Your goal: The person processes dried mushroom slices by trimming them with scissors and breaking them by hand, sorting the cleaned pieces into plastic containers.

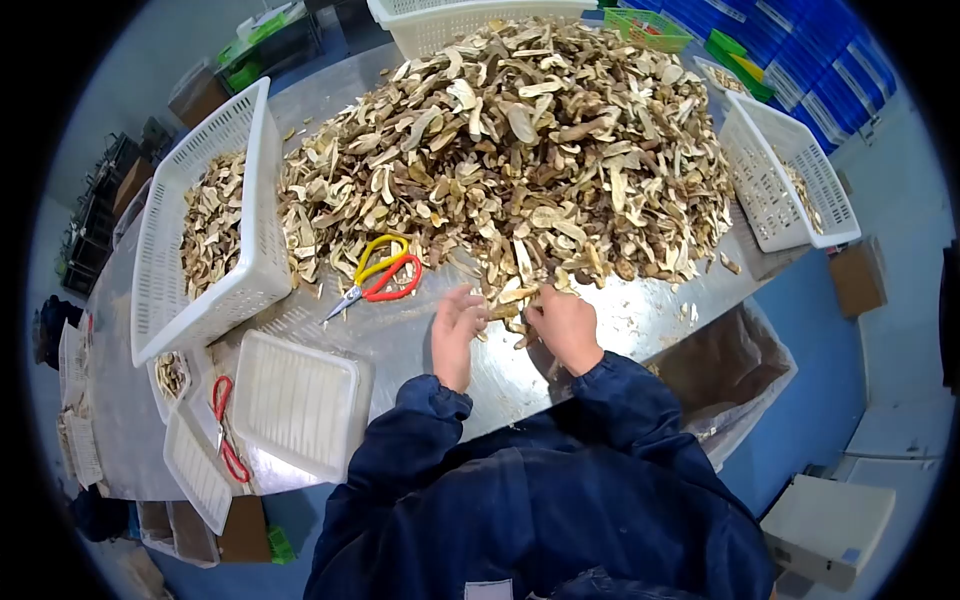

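The right fingers (544, 301) are bent close together at the pile's near edge, touching dried slices; whether they pinch one, I cannot tell. The left fingers (466, 303) curve loosely, partly open, beside a few slices (508, 307). Spreading a few pieces thinly and lifting each by its edge would probably spare breakage. The pile of dried slices (520, 150) sits on the metal surface (400, 345). Left of the pile are scissors (376, 272) and a white basket (265, 220); right of it, another basket (775, 190). Beyond the pile, blue crates (745, 45) stand stacked.
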Demonstrator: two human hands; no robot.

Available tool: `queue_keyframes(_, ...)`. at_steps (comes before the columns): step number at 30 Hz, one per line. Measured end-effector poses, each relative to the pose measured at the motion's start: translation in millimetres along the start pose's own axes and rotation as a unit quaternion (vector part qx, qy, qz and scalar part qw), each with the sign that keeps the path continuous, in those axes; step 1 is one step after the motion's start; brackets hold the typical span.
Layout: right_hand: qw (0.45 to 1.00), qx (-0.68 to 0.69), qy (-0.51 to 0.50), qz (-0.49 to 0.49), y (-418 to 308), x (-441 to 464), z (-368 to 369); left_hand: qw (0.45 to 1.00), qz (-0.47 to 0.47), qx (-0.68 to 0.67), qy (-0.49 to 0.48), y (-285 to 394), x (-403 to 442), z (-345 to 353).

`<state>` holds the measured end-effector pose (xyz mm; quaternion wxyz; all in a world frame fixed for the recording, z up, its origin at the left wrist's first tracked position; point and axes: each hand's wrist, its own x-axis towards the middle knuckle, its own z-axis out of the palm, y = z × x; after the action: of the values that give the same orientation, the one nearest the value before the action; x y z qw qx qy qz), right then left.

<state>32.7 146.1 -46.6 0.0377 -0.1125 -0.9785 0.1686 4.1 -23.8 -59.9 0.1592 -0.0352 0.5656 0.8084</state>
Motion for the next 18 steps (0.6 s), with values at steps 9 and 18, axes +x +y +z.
queue_keyframes(9,0.856,0.482,-0.137,0.123,-16.4,23.4,-18.1,0.99,0.071,0.092,-0.084,-1.7,16.6,-9.9)
queue_keyframes(18,0.898,0.434,-0.012,0.068,-44.7,-4.2,-13.2,0.974,0.054,0.213,-0.061,17.6,6.0,-12.4)
